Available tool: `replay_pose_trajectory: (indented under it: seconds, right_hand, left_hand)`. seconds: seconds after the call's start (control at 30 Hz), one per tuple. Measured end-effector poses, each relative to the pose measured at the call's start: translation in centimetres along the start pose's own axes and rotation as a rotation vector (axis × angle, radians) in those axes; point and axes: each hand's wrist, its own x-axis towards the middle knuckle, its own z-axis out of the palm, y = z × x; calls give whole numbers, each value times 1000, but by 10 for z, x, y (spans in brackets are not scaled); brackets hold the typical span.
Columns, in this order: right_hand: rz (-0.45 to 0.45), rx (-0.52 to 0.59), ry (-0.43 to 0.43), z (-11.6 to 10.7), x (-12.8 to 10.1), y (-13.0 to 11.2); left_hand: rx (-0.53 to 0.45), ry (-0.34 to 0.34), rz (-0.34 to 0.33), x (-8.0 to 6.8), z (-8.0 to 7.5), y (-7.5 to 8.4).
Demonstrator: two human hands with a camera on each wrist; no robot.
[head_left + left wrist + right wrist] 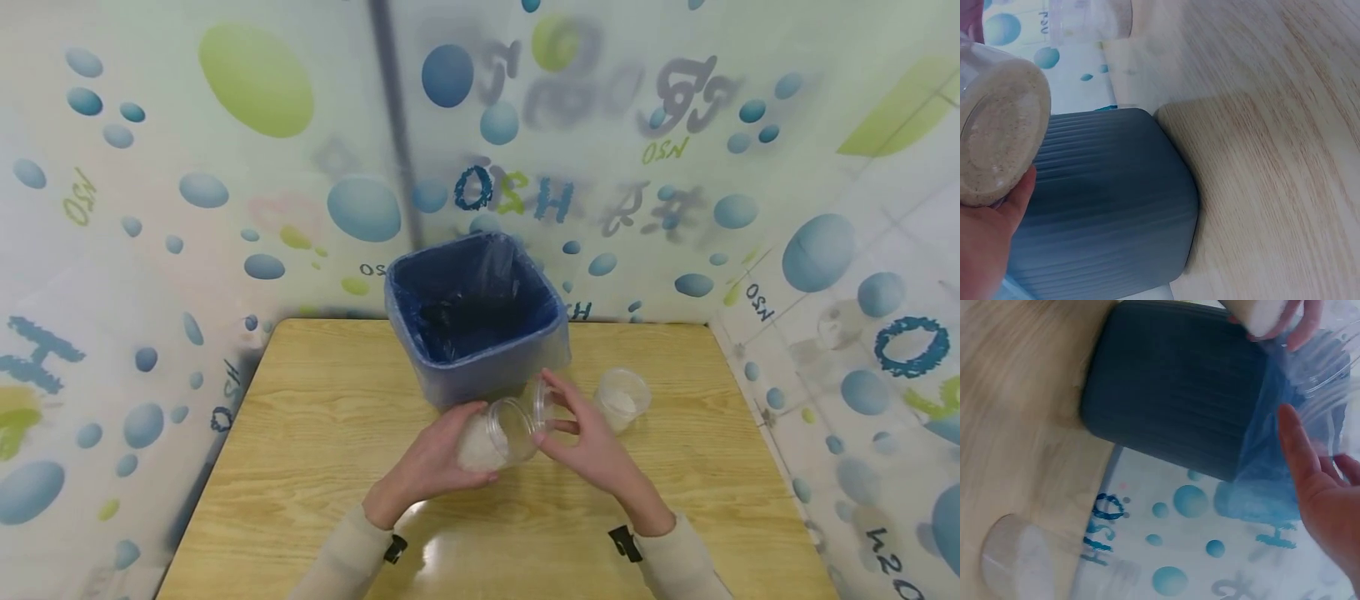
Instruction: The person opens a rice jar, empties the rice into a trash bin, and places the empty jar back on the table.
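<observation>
Head view, left hand (pixel 431 467) grip cradling tilted jar (pixel 498 433), right hand (pixel 592 442) grip pinching lid (pixel 542 406) beside mouth

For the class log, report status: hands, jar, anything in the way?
Left hand grips the jar, tilted, grainy fill inside. Right hand pinches its lid, off the mouth. Lined bin right behind; second cup beside.

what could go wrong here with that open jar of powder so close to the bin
1. The left hand holds the clear jar tipped on its side, open mouth short of the lined bin; the pale grainy contents could spill on the table.
2. The right hand only pinches the clear lid at its fingertips; it may slip.
3. The second jar stands close by the right hand and could be knocked.
</observation>
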Motion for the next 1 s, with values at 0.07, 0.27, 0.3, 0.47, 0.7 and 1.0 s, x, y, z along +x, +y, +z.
replay_pose_trajectory:
  seconds: [0.07,0.27,0.3,0.47,0.7,1.0]
  right_hand:
    - [25,21,34,-2,-1,3]
    - [90,-13,61,-4,-4,24]
    - [107,-35,61,-3,-4,30]
    - [210,-277,47,5,-7,65]
    - [214,-538,-86,27,-4,104]
    - [181,-756,-182,41,-8,120]
  left_hand:
    - [-16,9,7,-1,-2,0]
    - [-38,39,-4,-5,-11,-2]
    - [-38,42,-8,-6,-12,-2]
    - [-31,65,8,-9,-15,-3]
    - [-37,96,34,-9,-16,-3]
    - [-58,92,35,-8,-17,-1]
